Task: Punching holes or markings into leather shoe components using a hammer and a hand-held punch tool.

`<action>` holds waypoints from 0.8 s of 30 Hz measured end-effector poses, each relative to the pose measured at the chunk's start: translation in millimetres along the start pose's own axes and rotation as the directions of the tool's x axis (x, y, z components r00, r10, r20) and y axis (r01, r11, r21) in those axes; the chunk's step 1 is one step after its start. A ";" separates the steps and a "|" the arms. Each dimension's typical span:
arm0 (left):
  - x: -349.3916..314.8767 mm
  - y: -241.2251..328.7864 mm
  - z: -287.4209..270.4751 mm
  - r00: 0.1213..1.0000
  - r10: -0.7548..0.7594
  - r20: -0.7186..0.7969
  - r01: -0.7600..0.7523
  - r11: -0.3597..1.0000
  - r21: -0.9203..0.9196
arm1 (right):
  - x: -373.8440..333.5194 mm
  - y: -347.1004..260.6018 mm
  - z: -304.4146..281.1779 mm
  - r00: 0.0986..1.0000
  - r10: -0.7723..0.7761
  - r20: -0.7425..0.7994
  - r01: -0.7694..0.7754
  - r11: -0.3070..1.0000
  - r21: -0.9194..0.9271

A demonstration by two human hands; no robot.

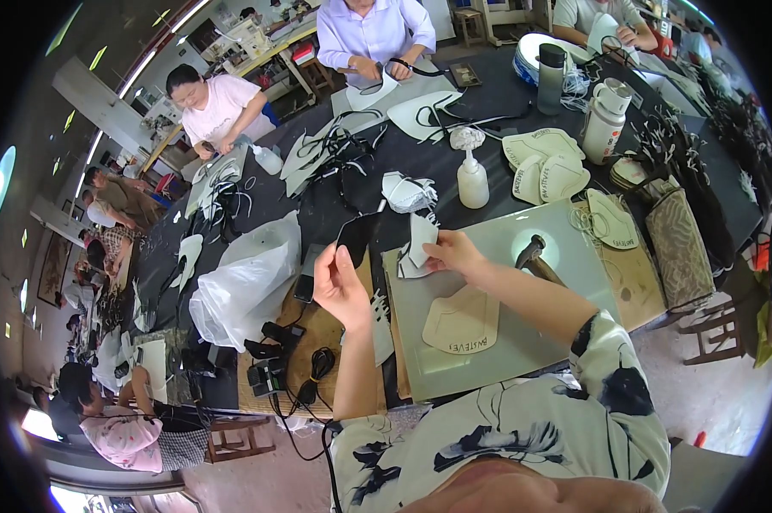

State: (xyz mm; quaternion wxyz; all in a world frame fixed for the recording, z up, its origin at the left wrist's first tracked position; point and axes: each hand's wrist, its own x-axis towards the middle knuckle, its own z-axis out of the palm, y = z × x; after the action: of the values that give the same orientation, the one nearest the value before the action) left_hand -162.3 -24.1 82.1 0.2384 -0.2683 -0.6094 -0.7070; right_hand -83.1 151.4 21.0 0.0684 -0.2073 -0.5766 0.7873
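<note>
- The left hand (341,286) is up over the near edge of the dark desk (488,103), fingers pinched on a black cut piece (357,236) that stands upright above it.
- The right hand (454,254) grips a white cut piece (419,242), held just above the far left corner of the grey-green cutting mat (574,274).
- Flat on that mat, near its front edge, lies a beige shaped pattern (463,321); a hammer (535,256) rests toward the mat's far side, well apart from the hands.
- Left of the mat, a clear plastic bag (249,282) slumps at the desk's near edge, with black cables and a charger (270,368) just beside it on a wooden board.
- Toward the middle of the desk stands a white pump bottle (472,178), next to a stack of beige patterns (544,167).
- Black and white cut parts (334,150) are strewn along the far left stretch of the desk.
- Around the far edge, co-workers sit at work: one in a white top (219,107) and one in a pale shirt (373,30).
- It's a crowded workshop, with more benches and seated people down the left side.
</note>
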 end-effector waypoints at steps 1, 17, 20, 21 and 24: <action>-1.7 4.8 -5.5 0.993 0.093 0.076 -0.105 0.981 0.166 | 7.0 7.5 -7.8 1.000 -0.018 -0.011 0.018 0.999 -0.040; -71.2 34.6 11.0 0.643 -0.375 0.667 0.361 0.917 0.168 | -135.4 -7.3 -0.7 0.941 -0.313 -0.132 0.270 0.925 -0.266; -67.4 5.8 11.2 0.604 -0.415 0.681 0.417 0.892 0.174 | -152.0 8.6 -6.0 0.798 -0.583 -0.153 0.391 0.693 -0.605; -67.0 -5.5 4.2 0.579 -0.456 0.676 0.419 0.877 0.233 | -169.8 14.5 -10.4 0.782 -0.622 0.036 0.421 0.484 -0.767; -76.6 -36.9 -3.2 0.528 -0.451 0.719 0.355 0.887 0.295 | -199.0 37.9 -14.6 0.692 -0.590 0.416 0.570 0.092 -0.816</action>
State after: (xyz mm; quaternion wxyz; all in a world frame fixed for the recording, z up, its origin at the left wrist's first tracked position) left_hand -130.3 -21.3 3.3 -0.2005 -0.3819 -0.7351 -0.5230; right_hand 107.8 83.0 31.1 0.2514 0.0284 -0.9379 0.2373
